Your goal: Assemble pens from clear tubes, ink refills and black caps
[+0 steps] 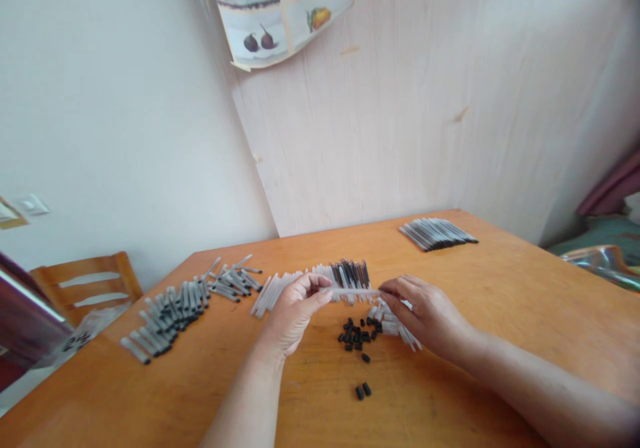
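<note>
A translucent white pen barrel [354, 292] is held level above the table, stretched between both hands. My left hand [299, 308] pinches its left end between thumb and fingers. At the other end, the fingers of my right hand [425, 309] are closed on the barrel's tip; any small part there is hidden. Below lie several short black plugs [356, 335], loosely scattered. Partly under my right hand is a pile of white plastic pieces [395, 325]. Behind the hands lies a row of white barrels [274, 291], beside dark thin refills [354, 273].
Black-ended pens [175, 311] lie in a band on the left, with a looser heap [235, 280] behind them. A neat row of pens [437, 233] rests at the back right of the wooden table [500, 288]. A wooden chair [95, 285] stands left.
</note>
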A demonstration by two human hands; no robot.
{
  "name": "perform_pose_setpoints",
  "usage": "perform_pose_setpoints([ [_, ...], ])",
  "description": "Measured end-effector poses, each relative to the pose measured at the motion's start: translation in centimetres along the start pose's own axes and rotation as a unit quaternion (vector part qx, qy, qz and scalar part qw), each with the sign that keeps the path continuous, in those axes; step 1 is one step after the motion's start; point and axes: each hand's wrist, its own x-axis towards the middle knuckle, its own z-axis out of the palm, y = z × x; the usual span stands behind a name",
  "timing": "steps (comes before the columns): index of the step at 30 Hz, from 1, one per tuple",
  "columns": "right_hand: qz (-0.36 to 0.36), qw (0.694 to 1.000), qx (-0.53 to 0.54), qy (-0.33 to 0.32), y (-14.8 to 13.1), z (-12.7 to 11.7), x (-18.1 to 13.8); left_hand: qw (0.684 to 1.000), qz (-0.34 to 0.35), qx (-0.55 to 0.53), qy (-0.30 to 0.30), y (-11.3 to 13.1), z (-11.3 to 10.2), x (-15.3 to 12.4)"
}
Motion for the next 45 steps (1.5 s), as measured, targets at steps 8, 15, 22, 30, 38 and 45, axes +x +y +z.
perform_pose_setpoints([
  [8, -0.012, 1.0, 0.014, 0.006, -1.0, -0.2, 0.0, 0.992, -0.001, -0.124, 0.011, 0.3, 0.4, -0.1],
  [15, -0.013, 1.0, 0.021, 0.003, -1.3, 0.1, -0.1, 0.984, -0.009, -0.18, 0.002, 0.4, 0.4, 0.0],
  [22, -0.022, 0.999, 0.02, -0.018, -1.8, 0.2, -0.2, 0.981, -0.011, -0.195, -0.02, 0.1, 0.8, 0.1],
  [30, -0.044, 0.998, 0.018, -0.049, -1.5, 0.4, -0.2, 0.981, -0.03, -0.186, -0.038, -0.4, 1.3, 0.2],
  [38, 0.016, 1.0, -0.006, -0.015, -0.5, -0.1, 0.3, 0.983, -0.01, -0.169, 0.07, -0.5, 0.0, 0.8],
  [45, 0.054, 0.998, -0.044, 0.005, 0.3, -0.2, 0.6, 0.967, -0.009, -0.206, 0.151, -1.4, -1.2, 1.7],
])
